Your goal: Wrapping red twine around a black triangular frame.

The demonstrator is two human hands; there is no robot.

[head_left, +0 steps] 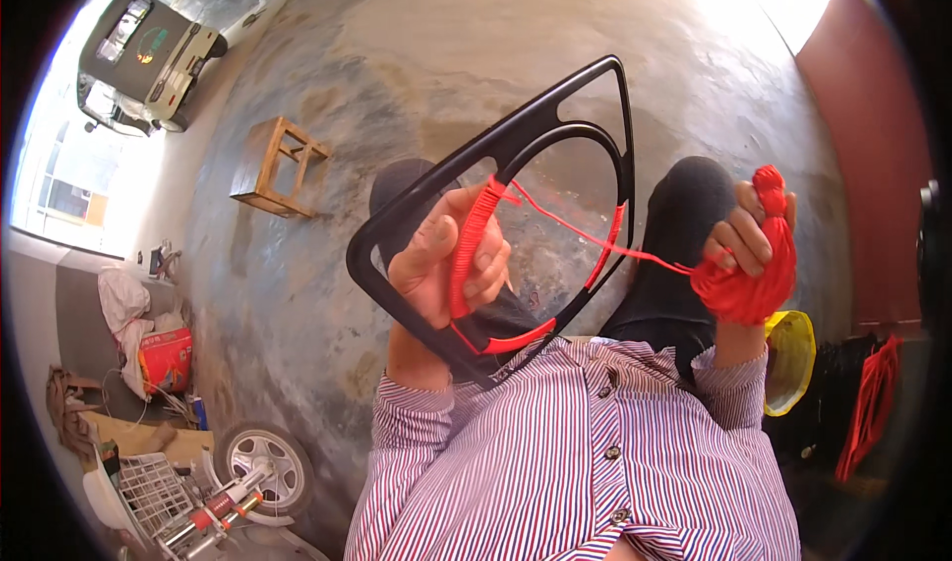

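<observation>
A black frame [514,148] with a round inner ring is held up over my lap. Red cord [474,254] is wound tightly round the left part of the ring, and more red wrapping covers its right and lower parts. My left hand [436,264] is closed round the wound left part, fingers through the opening. Out to the right, my right hand [739,239] grips a thick bundle of red cord [756,279]. One strand [595,236] runs from the top of the winding across the ring to that bundle.
A wooden stool [266,179] stands on the concrete floor [397,36] ahead to the left. A three-wheeled vehicle [149,56] is parked at far left. Lower left are a wheel [264,467] and a red bag [166,361]. Right: a yellow container [790,363] and hanging red strands [870,402].
</observation>
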